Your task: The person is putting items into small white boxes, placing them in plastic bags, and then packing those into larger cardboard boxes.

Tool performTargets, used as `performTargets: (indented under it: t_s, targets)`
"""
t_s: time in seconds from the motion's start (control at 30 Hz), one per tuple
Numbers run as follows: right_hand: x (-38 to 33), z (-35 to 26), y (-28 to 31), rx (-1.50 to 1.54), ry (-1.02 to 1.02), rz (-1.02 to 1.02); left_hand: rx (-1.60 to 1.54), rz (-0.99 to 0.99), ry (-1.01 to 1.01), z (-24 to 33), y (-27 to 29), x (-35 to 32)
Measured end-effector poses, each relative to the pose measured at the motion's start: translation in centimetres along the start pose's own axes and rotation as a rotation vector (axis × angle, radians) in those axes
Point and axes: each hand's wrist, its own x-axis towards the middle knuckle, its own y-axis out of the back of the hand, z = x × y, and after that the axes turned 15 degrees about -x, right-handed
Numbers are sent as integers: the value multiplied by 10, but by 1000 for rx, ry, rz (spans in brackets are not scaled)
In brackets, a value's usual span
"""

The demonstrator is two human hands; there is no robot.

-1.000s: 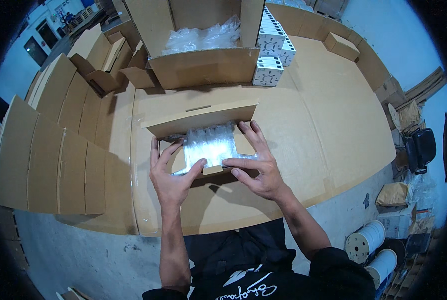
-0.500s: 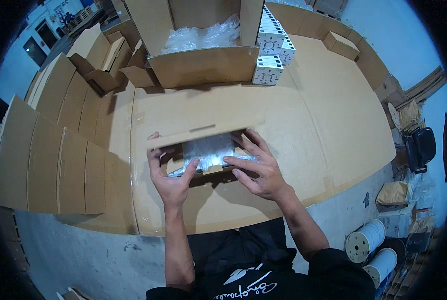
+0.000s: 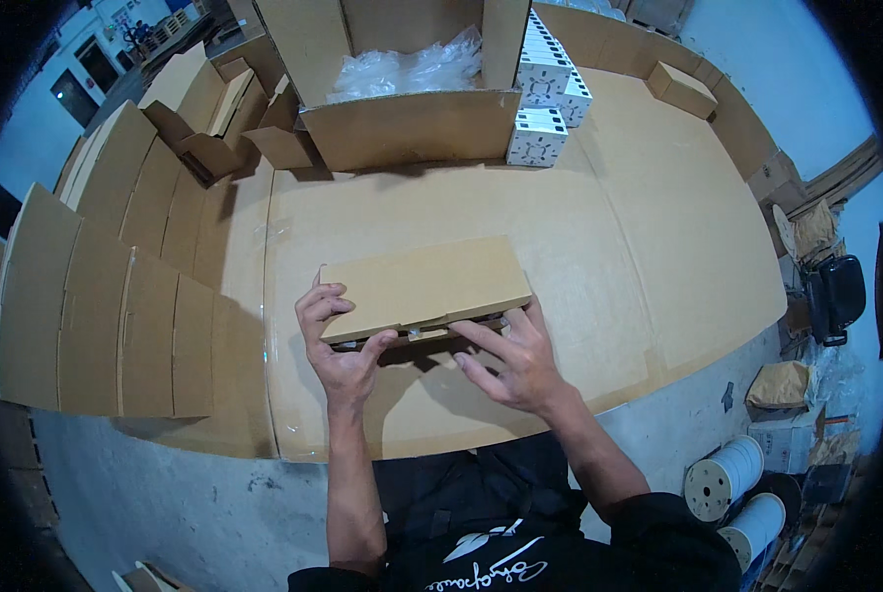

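The lid of the small box (image 3: 424, 288) is now folded shut (earlier open, plastic bag showing), left hand (image 3: 338, 340) fingers clamped on its end, right hand (image 3: 512, 363) fingers apart beneath its front edge.

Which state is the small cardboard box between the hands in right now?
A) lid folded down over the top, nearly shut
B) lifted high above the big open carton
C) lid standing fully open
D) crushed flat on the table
A: the small cardboard box has its flap lying over the top, with the left hand and right hand at its front edge.
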Motion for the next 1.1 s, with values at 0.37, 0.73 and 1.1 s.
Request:
performTargets:
  t_s: [0.37,0.73,1.1]
  targets:
    - [-14,-18,7,9,-95,-102,-62,-168,85,9,21,3]
    - [-12,-3,11,169,-54,-21,-129,-169,142,5,31,-4]
    - [-21,27,-7,392,-303,311,-56,-211,137,9,31,-2]
